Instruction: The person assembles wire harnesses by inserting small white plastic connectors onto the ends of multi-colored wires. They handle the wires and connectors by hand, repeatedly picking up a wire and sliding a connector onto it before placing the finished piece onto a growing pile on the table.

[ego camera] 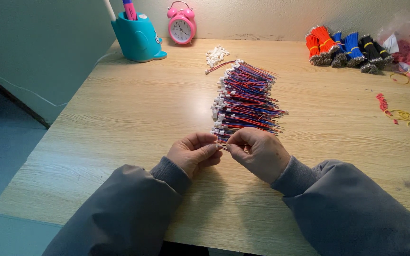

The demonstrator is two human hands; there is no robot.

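My left hand (194, 151) and my right hand (258, 151) meet fingertip to fingertip at the near end of a long pile of short red, blue and black wires with white plugs (243, 97) on the wooden table (119, 123). Between the pinched fingers is a small wire piece (223, 146), mostly hidden by them. Both sleeves are grey. A small heap of loose white plugs (217, 54) lies beyond the pile.
A teal pen holder (138, 38) and a pink alarm clock (181, 26) stand at the back left. Bundles of red, blue and black wires (345, 47) and a plastic bag (406, 38) sit at the back right. Rubber bands (404, 116) lie at the right.
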